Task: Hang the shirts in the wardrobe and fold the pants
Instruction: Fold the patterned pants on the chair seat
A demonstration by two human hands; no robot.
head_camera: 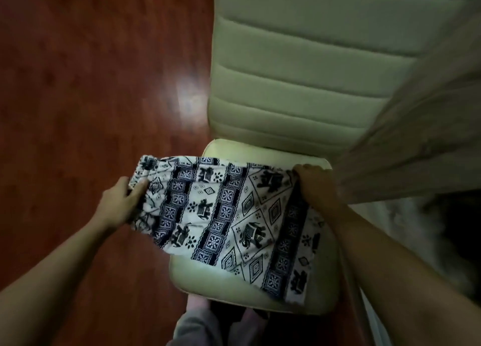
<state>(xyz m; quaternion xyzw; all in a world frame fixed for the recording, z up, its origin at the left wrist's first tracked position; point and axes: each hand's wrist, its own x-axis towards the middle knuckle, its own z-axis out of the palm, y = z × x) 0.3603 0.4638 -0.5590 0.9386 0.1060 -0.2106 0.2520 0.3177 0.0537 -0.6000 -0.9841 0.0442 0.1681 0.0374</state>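
— Spotted the patterned pants (223, 215)?
— Draped lengthwise across the chair seat (234, 291), overhanging its left edge.
— Held?
— Clutched there by the left hand (121, 204), pinched at the seat's right by the right hand (316, 187).

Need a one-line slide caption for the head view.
Head view: left hand and right hand grip patterned pants at opposite ends across a cream chair seat.
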